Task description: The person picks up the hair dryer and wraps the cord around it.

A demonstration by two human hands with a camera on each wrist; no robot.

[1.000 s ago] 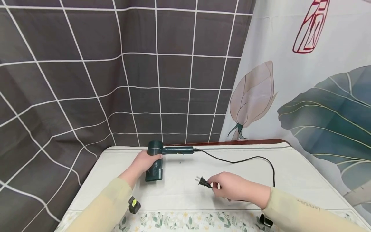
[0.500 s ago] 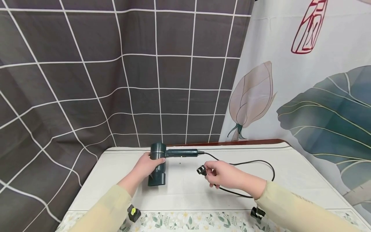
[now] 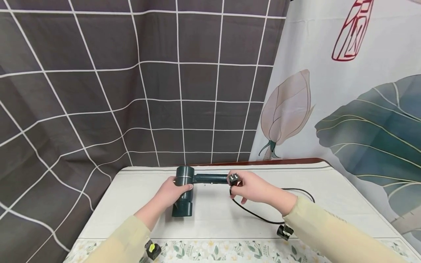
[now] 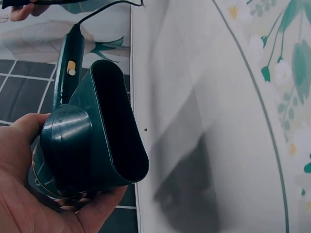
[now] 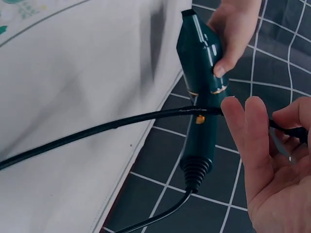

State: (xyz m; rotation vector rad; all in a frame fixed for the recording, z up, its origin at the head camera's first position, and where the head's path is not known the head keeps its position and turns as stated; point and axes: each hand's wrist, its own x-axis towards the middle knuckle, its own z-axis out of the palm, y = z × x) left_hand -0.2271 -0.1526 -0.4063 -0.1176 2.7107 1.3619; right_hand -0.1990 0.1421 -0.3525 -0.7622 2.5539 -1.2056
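A dark green hair dryer (image 3: 182, 209) with a flat, wide nozzle is held up by my left hand (image 3: 170, 193), which grips it round the barrel. The dryer's handle (image 3: 210, 178) points right. At the handle's end, in the head view, my right hand (image 3: 256, 189) pinches the black cord just behind its two-pin plug (image 3: 234, 178). The right wrist view shows two fingers (image 5: 256, 131) stretched out while the cord (image 5: 126, 121) runs across in front of the handle. A yellowish switch (image 4: 71, 68) shows on the handle in the left wrist view.
A white cloth (image 3: 210, 226) with a floral border (image 3: 210, 250) covers the table. Behind it hang a dark grid curtain (image 3: 200, 80) and a pale curtain (image 3: 296, 44) with plant prints. A loop of slack cord (image 3: 297, 189) lies right of the dryer.
My right hand has brought the plug up and away from me, to the end of the dryer's handle. My left hand has shifted the dryer slightly right and nearer.
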